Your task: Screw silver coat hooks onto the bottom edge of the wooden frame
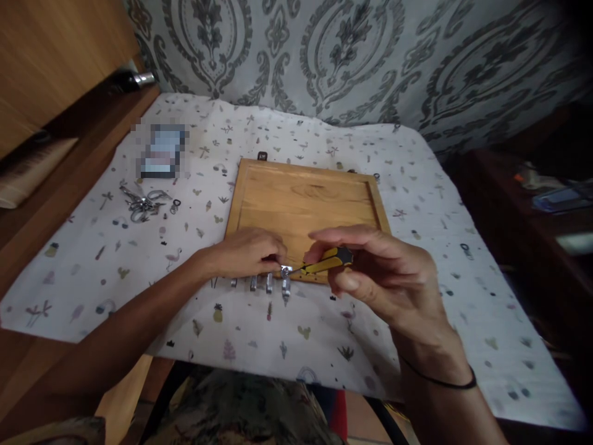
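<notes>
Right fingers [359, 235] loosely hold yellow-and-black screwdriver [327, 261], tip at silver metal clip [286, 285] on near edge of framed wooden panel [306, 204]. Left fingers [277, 247] just beside clip; can't tell grip.

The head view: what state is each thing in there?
Left hand: bent, fingertips beside the front metal clasps.
Right hand: loosely curled about the screwdriver; firmness unclear.
Screwdriver: slanted, shaft reaching the rightmost clasp.
Wooden panel: lying on the tablecloth.
Metal clasps: lined along the panel's near edge; fastening unclear.
Metal parts: loosely heaped.
Phone-like device: lying down, details blurred.
Tablecloth: spread out.
</notes>
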A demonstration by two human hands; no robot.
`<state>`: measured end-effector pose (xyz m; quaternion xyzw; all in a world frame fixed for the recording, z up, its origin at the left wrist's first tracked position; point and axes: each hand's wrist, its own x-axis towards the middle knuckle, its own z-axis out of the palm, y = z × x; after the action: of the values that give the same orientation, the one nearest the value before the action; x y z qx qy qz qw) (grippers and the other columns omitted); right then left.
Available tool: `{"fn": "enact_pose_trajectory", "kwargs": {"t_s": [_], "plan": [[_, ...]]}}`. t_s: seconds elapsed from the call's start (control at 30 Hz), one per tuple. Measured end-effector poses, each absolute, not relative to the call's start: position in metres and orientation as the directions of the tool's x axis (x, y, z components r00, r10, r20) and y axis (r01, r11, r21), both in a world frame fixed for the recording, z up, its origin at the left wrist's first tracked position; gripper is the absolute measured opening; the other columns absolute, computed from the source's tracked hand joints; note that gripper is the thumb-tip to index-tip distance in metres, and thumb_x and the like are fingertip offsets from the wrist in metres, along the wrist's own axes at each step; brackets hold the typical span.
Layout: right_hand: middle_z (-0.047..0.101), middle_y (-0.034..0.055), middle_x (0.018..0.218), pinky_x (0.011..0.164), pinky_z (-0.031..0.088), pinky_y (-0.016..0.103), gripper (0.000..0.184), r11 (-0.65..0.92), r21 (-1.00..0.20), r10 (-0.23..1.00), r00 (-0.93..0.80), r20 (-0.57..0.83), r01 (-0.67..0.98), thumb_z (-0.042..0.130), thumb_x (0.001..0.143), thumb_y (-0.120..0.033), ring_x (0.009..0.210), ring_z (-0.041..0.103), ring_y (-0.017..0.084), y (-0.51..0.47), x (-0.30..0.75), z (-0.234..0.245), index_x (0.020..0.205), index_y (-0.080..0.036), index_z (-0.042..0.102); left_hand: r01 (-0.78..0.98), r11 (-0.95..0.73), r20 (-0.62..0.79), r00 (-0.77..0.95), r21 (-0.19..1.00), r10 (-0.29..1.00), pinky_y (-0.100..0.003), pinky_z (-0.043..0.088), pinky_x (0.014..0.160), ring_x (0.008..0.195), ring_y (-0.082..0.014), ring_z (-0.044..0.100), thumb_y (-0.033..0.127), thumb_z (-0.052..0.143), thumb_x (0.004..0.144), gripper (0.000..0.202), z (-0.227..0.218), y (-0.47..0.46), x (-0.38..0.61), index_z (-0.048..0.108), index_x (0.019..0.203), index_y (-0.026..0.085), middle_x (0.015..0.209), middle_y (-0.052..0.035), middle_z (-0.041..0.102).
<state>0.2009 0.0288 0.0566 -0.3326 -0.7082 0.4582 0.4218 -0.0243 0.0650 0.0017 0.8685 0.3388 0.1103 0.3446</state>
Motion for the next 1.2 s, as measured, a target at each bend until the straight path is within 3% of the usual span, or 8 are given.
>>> {"fn": "enact_pose_trajectory", "kwargs": {"t_s": [0.07,0.13,0.33,0.6,0.8,1.03,1.13,1.2], "plan": [[0.078,0.0026,0.094,0.05,0.057,0.024,0.024,0.339,-0.936,0.856,-0.443,0.267,0.092,0.075,0.094,-0.033,0.059,0.066,0.011,0.027,0.203,0.059,0.117,-0.028,0.079,0.508,-0.536,-0.044,0.752,0.675,0.658,-0.025,0.042,0.076,0.09,-0.0153,0.069,0.012,0.063,0.096,0.013,0.002,0.065,-0.024,0.075,0.091,0.017,0.097,-0.0012,0.077],[0.078,0.0023,0.093,0.049,0.055,0.024,0.018,0.365,-0.928,0.843,-0.447,0.298,0.069,0.077,0.093,-0.031,0.055,0.064,0.01,0.028,0.203,0.059,0.11,-0.028,0.081,0.514,-0.537,-0.043,0.749,0.669,0.662,-0.024,0.042,0.073,0.085,-0.0144,0.068,0.012,0.065,0.094,0.012,0.002,0.065,-0.024,0.075,0.091,0.017,0.096,-0.0009,0.076],[0.079,0.0015,0.084,0.059,0.058,0.026,0.018,0.449,-0.893,0.833,-0.376,0.406,0.031,0.089,0.079,-0.036,0.075,0.073,0.017,0.034,0.197,0.05,0.088,-0.026,0.078,0.523,-0.542,-0.04,0.743,0.658,0.668,-0.025,0.042,0.073,0.085,-0.015,0.069,0.011,0.065,0.093,0.012,0.003,0.065,-0.024,0.075,0.087,0.017,0.092,-0.0007,0.076],[0.079,0.0025,0.094,0.052,0.055,0.024,0.024,0.328,-0.941,0.85,-0.461,0.255,0.083,0.075,0.094,-0.035,0.059,0.066,0.011,0.027,0.206,0.059,0.117,-0.029,0.08,0.512,-0.537,-0.048,0.753,0.671,0.657,-0.025,0.042,0.075,0.09,-0.015,0.069,0.012,0.064,0.095,0.013,0.004,0.065,-0.024,0.075,0.091,0.017,0.099,-0.0011,0.077],[0.078,-0.0001,0.084,0.046,0.049,0.023,0.012,0.402,-0.914,0.846,-0.405,0.346,0.058,0.082,0.088,-0.033,0.054,0.062,0.01,0.03,0.201,0.05,0.099,-0.028,0.082,0.537,-0.518,-0.06,0.73,0.666,0.681,-0.025,0.044,0.075,0.089,-0.0156,0.071,0.012,0.066,0.093,0.014,0.002,0.065,-0.023,0.078,0.094,0.019,0.1,-0.0011,0.078],[0.078,0.0015,0.089,0.077,0.058,0.033,0.013,0.556,-0.83,0.761,-0.43,0.486,0.045,0.083,0.087,-0.03,0.082,0.071,0.018,0.036,0.196,0.047,0.097,-0.026,0.076,0.543,-0.534,-0.06,0.736,0.648,0.675,-0.026,0.045,0.078,0.091,-0.0171,0.071,0.012,0.069,0.092,0.011,0.002,0.066,-0.023,0.078,0.093,0.018,0.099,-0.0022,0.078],[0.078,0.0049,0.102,0.087,0.059,0.036,0.005,0.461,-0.887,0.782,-0.462,0.418,-0.021,0.074,0.094,-0.027,0.096,0.073,0.02,0.034,0.189,0.052,0.094,-0.024,0.07,0.556,-0.52,-0.055,0.715,0.649,0.697,-0.026,0.045,0.075,0.09,-0.0175,0.07,0.015,0.07,0.092,0.008,0.003,0.065,-0.023,0.077,0.093,0.018,0.099,-0.0025,0.078],[0.078,0.006,0.106,0.084,0.061,0.037,0.007,0.314,-0.941,0.795,-0.507,0.332,-0.125,0.066,0.1,-0.027,0.092,0.074,0.019,0.034,0.184,0.053,0.095,-0.023,0.066,0.561,-0.501,-0.052,0.698,0.659,0.714,-0.026,0.044,0.07,0.085,-0.0168,0.069,0.016,0.068,0.093,0.01,0.004,0.065,-0.022,0.077,0.09,0.018,0.096,-0.0018,0.078]]}}
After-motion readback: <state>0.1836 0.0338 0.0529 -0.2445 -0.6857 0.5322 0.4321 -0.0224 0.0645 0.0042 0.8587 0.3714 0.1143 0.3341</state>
